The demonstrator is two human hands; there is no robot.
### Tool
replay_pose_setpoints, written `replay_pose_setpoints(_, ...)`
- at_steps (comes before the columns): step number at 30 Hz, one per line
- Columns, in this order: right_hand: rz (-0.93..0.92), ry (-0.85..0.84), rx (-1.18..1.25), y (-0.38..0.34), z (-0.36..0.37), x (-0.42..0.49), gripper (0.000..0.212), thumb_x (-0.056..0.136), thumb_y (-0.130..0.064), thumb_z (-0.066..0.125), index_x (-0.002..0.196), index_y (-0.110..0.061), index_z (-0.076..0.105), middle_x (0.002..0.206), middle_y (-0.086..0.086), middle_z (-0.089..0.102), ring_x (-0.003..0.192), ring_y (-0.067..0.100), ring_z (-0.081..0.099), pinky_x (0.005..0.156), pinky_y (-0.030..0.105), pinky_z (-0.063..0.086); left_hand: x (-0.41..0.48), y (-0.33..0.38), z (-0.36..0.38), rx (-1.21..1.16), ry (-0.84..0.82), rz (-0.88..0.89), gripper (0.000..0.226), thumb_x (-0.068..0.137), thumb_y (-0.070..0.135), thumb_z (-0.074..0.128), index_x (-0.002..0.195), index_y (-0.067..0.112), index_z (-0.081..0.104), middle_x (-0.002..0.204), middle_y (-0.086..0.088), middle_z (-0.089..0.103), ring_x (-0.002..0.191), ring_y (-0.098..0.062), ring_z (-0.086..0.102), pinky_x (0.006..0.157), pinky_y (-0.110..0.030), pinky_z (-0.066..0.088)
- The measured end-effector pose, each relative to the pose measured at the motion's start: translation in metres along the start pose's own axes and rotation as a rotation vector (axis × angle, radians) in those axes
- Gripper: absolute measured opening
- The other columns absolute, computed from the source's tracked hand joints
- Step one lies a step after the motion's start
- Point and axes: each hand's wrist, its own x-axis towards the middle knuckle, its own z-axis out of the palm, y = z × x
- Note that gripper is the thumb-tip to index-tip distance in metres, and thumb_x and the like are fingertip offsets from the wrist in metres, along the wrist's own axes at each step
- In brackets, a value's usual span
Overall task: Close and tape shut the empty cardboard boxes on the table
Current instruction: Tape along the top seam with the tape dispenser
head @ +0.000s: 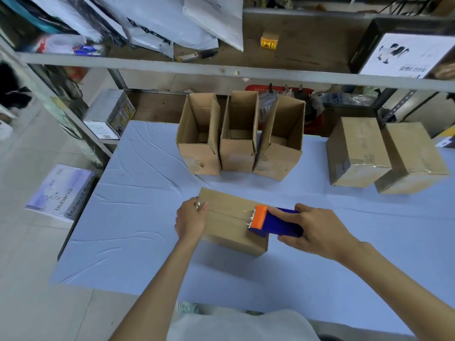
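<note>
Work stands roughly midway. Two sealed boxes [354, 153] [416, 156] sit at the right of the table [138, 217], touching each other, with shiny tape showing along their edges; I judge these finished. One box [229, 227] lies at the near middle, flaps down and meeting at a seam [226, 214]. The left hand [190, 221] grips its left end, fingers curled over the edge and thumb on top. The right hand [317, 227] is clamped round a blue dispenser [275, 221], whose orange head rests on the box top near the right end of the seam. Clear tape seems to run along the seam, though only glints confirm it; the strip looks uncut. Three open boxes [199, 156] [237, 153] [280, 161] stand side by side at the back, flaps up, untaped. Outstanding: finish this box, then close and tape those three.
</note>
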Motion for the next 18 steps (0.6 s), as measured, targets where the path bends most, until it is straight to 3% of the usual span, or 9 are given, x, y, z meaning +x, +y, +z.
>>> replay_pose_setpoints(4, -0.042, 0.024, -0.03, -0.002, 0.0, 0.006, 0.068, 0.089, -0.06, 0.048, 0.148, -0.046, 0.018, 0.096, -0.006, 0.048, 0.078, 0.012, 0.047, 0.058, 0.022, 0.03, -0.001, -0.005, 0.005, 0.024, -0.016, 0.058, 0.033, 0.099, 0.035, 0.048, 0.12, 0.013, 0.058, 0.117, -0.009, 0.063, 0.11, -0.032, 0.056, 0.091, -0.042, 0.046)
replay_pose_setpoints(6, -0.073, 0.029, -0.04, -0.001, 0.001, 0.008, 0.066, 0.085, -0.06, 0.053, 0.145, -0.044, 0.031, 0.084, -0.007, 0.044, 0.068, 0.011, 0.04, 0.05, 0.018, 0.02, -0.001, -0.011, 0.003, -0.018, -0.074, 0.091, 0.043, 0.094, 0.047, 0.052, 0.124, 0.017, 0.056, 0.119, -0.004, 0.062, 0.109, -0.027, 0.057, 0.094, -0.043, 0.046)
replay_pose_setpoints(9, -0.115, 0.049, -0.027, -0.002, 0.005, 0.009, 0.063, 0.074, -0.059, 0.056, 0.134, -0.039, 0.053, 0.068, -0.009, 0.039, 0.053, 0.01, 0.031, 0.046, 0.013, 0.007, -0.006, -0.018, -0.001, -0.033, -0.1, 0.103, 0.056, 0.075, 0.068, 0.058, 0.113, 0.027, 0.059, 0.109, 0.006, 0.062, 0.102, -0.02, 0.059, 0.09, -0.044, 0.049)
replay_pose_setpoints(13, -0.138, 0.107, 0.038, -0.005, 0.009, 0.013, 0.063, 0.074, -0.056, 0.058, 0.134, -0.037, 0.053, 0.068, -0.005, 0.05, 0.049, 0.012, 0.045, 0.043, 0.018, 0.021, -0.002, -0.019, -0.007, -0.074, -0.015, 0.06, 0.038, 0.079, 0.048, 0.071, 0.108, 0.025, 0.062, 0.107, 0.006, 0.065, 0.101, -0.022, 0.061, 0.088, -0.043, 0.05)
replay_pose_setpoints(18, -0.157, 0.137, 0.068, -0.03, 0.015, 0.04, 0.066, 0.084, -0.056, 0.055, 0.145, -0.042, 0.033, 0.085, 0.001, 0.054, 0.07, 0.021, 0.055, 0.055, 0.027, 0.036, 0.014, -0.025, -0.036, -0.094, 0.116, -0.041, 0.064, 0.08, 0.026, 0.075, 0.136, 0.02, 0.045, 0.136, -0.003, 0.051, 0.119, -0.027, 0.052, 0.096, -0.039, 0.044)
